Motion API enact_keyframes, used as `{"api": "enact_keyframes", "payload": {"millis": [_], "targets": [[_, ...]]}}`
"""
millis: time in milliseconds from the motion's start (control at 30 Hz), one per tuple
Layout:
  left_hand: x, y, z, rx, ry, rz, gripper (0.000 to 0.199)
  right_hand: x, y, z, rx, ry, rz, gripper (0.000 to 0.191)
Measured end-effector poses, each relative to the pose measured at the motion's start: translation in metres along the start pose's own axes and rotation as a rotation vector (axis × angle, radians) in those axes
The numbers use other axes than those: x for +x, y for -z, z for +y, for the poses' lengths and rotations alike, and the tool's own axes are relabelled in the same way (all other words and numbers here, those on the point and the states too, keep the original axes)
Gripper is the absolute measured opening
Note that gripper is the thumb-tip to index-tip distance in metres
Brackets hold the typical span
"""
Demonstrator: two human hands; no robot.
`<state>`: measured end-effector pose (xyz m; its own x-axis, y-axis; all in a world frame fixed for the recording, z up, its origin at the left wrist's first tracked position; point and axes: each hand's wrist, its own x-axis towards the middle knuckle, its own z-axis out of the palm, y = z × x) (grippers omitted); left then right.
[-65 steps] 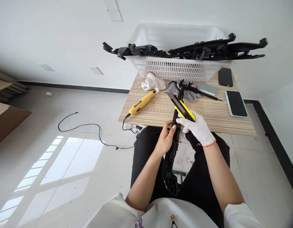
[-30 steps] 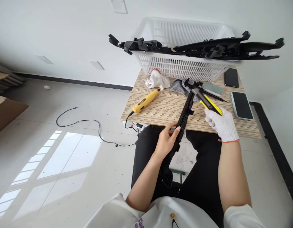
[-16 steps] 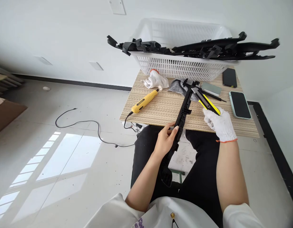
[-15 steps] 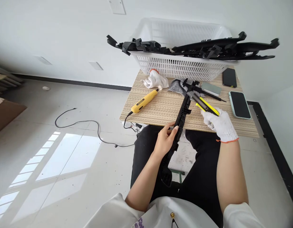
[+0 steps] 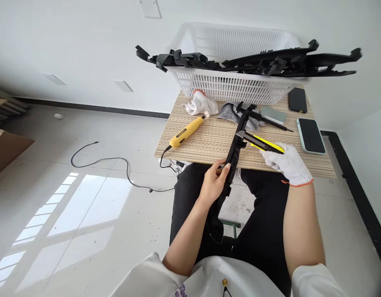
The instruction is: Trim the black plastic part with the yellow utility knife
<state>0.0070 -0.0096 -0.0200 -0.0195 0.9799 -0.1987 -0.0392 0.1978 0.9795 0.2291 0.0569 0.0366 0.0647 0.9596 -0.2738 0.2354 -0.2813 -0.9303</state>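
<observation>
My bare left hand (image 5: 215, 181) is closed around a long black plastic trim part (image 5: 233, 159), which slants from my lap up over the table's front edge. In a white knit glove, my right hand (image 5: 283, 161) grips a yellow and black utility knife (image 5: 266, 144). Its blade is out and points left, at the upper half of the trim part; whether it touches the plastic I cannot tell. The part's far end lies over a grey cloth (image 5: 229, 112), beside black calipers (image 5: 275, 122).
A white plastic basket (image 5: 224, 80) full of long black parts (image 5: 289, 62) stands at the back of the striped wooden table (image 5: 203, 144). A yellow corded rotary tool (image 5: 187, 132), a spare white glove (image 5: 200, 104) and two phones (image 5: 311, 135) (image 5: 297, 100) lie on the tabletop.
The knife has swung flatter, its blade tip moving down and left along the trim part. My right hand has shifted slightly; my left hand keeps its hold.
</observation>
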Motion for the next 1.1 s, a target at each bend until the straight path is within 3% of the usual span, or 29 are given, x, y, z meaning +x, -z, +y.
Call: {"api": "enact_keyframes", "payload": {"millis": [100,200,300,433,567,667,800,900,1033,1100], "targets": [[0.0003,-0.0001,-0.0014,0.007,-0.008,-0.002,0.044,0.0002,-0.0013,0.0010,-0.008,0.009,0.047,0.025],[0.0005,-0.0002,-0.0021,0.020,-0.013,-0.002,0.042,0.0001,-0.0017,0.0006,-0.043,-0.019,-0.024,0.025],[0.0005,-0.0002,-0.0014,0.027,-0.014,-0.007,0.041,0.0001,-0.0006,0.0000,-0.001,-0.003,0.078,0.026],[0.0007,0.0000,-0.0001,0.016,-0.018,-0.017,0.039,0.0007,0.0017,0.0006,-0.044,-0.009,-0.035,0.025],[0.0010,0.0000,-0.0007,0.027,-0.023,-0.013,0.037,0.0009,0.0007,0.0004,0.002,0.028,0.068,0.026],[0.0009,-0.0002,-0.0011,0.017,-0.018,-0.008,0.037,0.0001,-0.0021,-0.0009,-0.026,-0.011,-0.041,0.027],[0.0007,-0.0005,0.0002,-0.004,-0.012,-0.011,0.038,-0.0008,-0.0050,-0.0021,0.009,0.015,0.062,0.028],[0.0005,-0.0007,0.0008,-0.012,-0.012,-0.007,0.038,-0.0009,-0.0053,-0.0023,-0.011,-0.012,-0.041,0.028],[0.0002,-0.0005,0.0001,-0.003,0.001,-0.006,0.039,-0.0008,-0.0054,-0.0023,0.024,0.011,0.057,0.028],[-0.0001,-0.0003,-0.0001,0.003,0.003,-0.001,0.039,-0.0007,-0.0056,-0.0022,0.016,-0.010,-0.016,0.028]]}}
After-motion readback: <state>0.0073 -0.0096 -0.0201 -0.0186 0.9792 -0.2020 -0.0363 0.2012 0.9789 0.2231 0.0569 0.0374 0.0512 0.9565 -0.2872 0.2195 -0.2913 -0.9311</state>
